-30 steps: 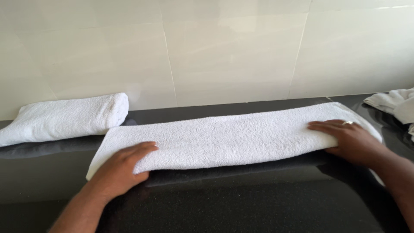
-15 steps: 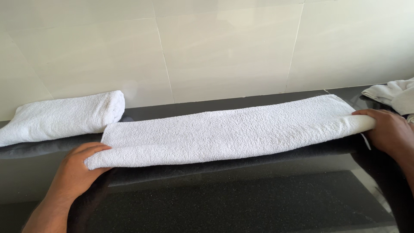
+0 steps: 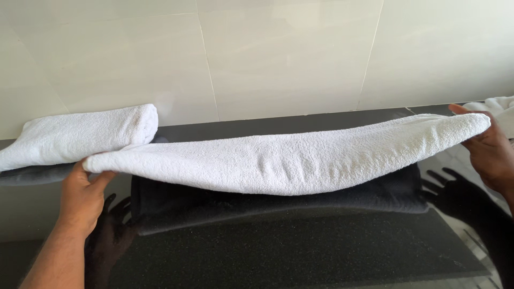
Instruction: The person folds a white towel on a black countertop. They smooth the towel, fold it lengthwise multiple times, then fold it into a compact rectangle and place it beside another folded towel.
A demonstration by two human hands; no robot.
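Folded white towel [image 3: 289, 163], flat on tabletop [image 3: 300, 251] w/ palms on it before, now lifted clear, left hand [image 3: 83, 195] & right hand [image 3: 490, 152] gripping its ends, middle sagging.

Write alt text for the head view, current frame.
Two bare hands, left hand and right hand, grip the ends of a long folded white towel, which sags in the middle above a glossy black counter. A second folded white towel lies at left against the pale tiled wall.
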